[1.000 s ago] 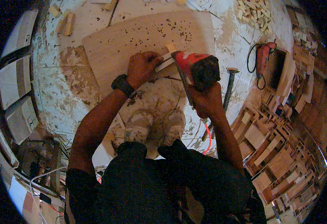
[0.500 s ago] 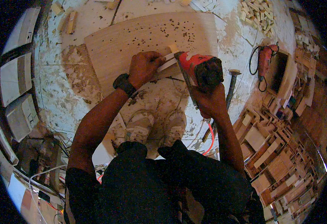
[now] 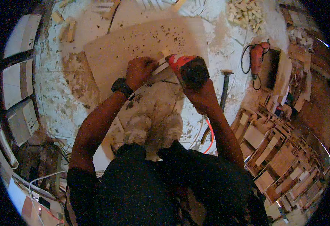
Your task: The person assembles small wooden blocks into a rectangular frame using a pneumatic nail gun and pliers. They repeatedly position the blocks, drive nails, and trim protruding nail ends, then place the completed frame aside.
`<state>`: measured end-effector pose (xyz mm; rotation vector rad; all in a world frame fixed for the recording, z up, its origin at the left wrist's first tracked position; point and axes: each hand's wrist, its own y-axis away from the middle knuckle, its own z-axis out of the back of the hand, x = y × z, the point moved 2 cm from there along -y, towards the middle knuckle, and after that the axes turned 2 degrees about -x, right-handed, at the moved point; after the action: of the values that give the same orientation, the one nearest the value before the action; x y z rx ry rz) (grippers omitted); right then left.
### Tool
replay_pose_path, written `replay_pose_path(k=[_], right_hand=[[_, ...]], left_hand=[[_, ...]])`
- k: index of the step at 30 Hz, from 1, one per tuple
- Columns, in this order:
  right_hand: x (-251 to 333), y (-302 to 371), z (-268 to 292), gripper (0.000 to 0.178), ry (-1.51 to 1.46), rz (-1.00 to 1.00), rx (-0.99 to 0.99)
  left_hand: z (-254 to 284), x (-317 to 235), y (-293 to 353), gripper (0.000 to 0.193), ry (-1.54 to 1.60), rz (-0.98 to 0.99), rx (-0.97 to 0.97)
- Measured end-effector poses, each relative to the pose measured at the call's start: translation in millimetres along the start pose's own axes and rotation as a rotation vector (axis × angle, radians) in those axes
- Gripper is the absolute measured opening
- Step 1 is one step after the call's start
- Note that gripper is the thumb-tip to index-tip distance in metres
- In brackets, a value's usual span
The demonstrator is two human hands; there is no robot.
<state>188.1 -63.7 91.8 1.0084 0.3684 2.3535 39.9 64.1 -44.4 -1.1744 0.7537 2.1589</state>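
My right hand (image 3: 201, 97) is wrapped round the handle of a red and black nail gun (image 3: 195, 71). The gun's nose rests at the right end of a pale narrow wood strip (image 3: 160, 67), over the near edge of a curved brown board (image 3: 112, 56). My left hand (image 3: 138, 71), with a dark watch on the wrist, pinches the strip at its other end, close left of the gun. A small pale wood block (image 3: 165, 52) shows just beyond the strip. Blur hides the exact contact between nose and strip.
Dark specks dot the board. An orange hose (image 3: 211, 137) runs below my right hand. To the right are a hammer (image 3: 225, 84), a red corded power tool (image 3: 256, 58) by an open wooden box (image 3: 281, 75), a pile of blocks (image 3: 246, 15) and stacked offcuts (image 3: 270, 150).
The view has shifted a little, so most things sit further left. The nail gun has tilted and come slightly nearer my left hand. Both grips stay the same.
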Motion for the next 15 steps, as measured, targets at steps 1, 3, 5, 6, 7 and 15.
replay_pose_path(k=[1, 3, 5, 6, 7, 15], right_hand=[[0.1, 1.9, 1.6, 0.021, -0.018, -0.066, 0.012], [0.5, 8.0, 4.8, 0.025, -0.144, -0.194, -0.038], [-0.4, 17.6, 9.0, 0.029, -0.319, -0.226, -0.113], [-2.0, 24.3, 12.6, 0.03, -0.354, -0.197, -0.17], [-5.5, 31.6, 17.9, 0.031, -0.387, -0.162, -0.233], [-85.8, 88.0, 41.1, 0.035, -0.533, -0.391, -0.33]], left_hand=[[2.2, -1.4, 0.1, 0.031, -0.004, -0.035, -0.042], [3.5, -2.8, -0.5, 0.031, 0.037, 0.01, 0.019], [2.9, -4.0, 1.0, 0.031, 0.072, 0.073, 0.052], [2.2, -3.9, 1.2, 0.03, 0.08, 0.09, 0.057], [1.1, -3.4, 0.1, 0.029, 0.087, 0.099, 0.058], [-3.7, 4.6, -4.0, 0.027, -0.15, -0.217, 0.134]])
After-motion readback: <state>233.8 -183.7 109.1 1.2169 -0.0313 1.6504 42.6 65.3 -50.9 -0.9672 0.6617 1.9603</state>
